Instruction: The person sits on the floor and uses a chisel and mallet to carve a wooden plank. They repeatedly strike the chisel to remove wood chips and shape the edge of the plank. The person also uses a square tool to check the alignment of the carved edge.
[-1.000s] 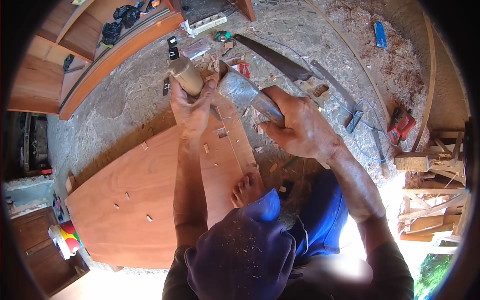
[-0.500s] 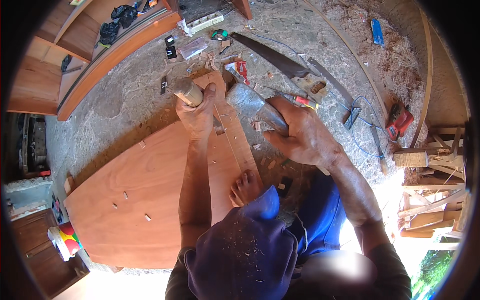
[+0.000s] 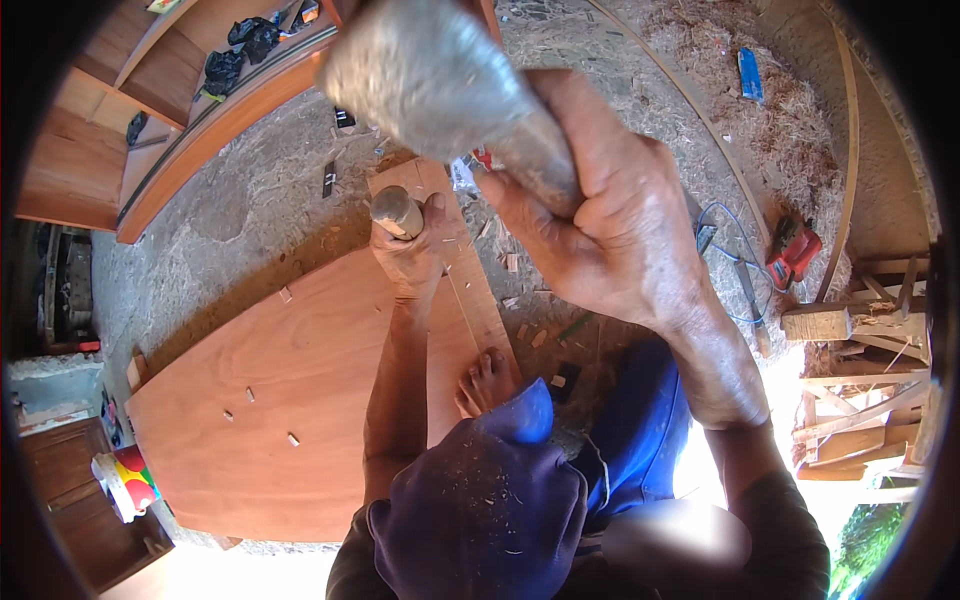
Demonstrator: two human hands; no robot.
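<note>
My left hand (image 3: 408,262) is wrapped round the thick wooden handle of a chisel (image 3: 397,212), which stands upright over the far part of a wooden rail; its blade is hidden. The rail (image 3: 470,270) runs along the right edge of a large reddish-brown wooden panel (image 3: 300,400). My right hand (image 3: 620,215) grips a mallet (image 3: 430,80) with a broad, worn grey head. It is raised high, close to the camera, apart from the chisel. My bare foot (image 3: 487,383) presses on the panel near the rail.
Small wood chips lie on the panel and the rough floor. An open wooden cabinet (image 3: 150,130) stands at the far left. On the right are a red power tool (image 3: 793,252), a blue cable and stacked timber (image 3: 860,400). A colourful bucket (image 3: 128,483) is at the left.
My right hand has lifted the mallet up toward the camera, away from the chisel. My left hand has shifted slightly right and nearer, still holding the chisel upright.
</note>
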